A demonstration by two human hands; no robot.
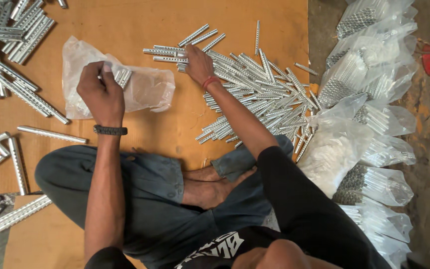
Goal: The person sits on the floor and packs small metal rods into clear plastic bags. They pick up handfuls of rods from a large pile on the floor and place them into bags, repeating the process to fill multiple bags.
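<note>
Head camera; steep downward view; close

An orange-brown board [125, 20] covers the floor. In the middle right of the frame a big heap of short metal strips [260, 94] lies on it. A clear plastic bag [145, 89] lies left of centre. Longer metal strips [11, 74] lie at the left edge. Filled bags [369, 124] are piled along the right side.

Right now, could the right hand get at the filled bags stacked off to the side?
Probably yes. The right hand rests on the loose metal strips, and the filled bags lie just beyond that pile with nothing standing between.
</note>
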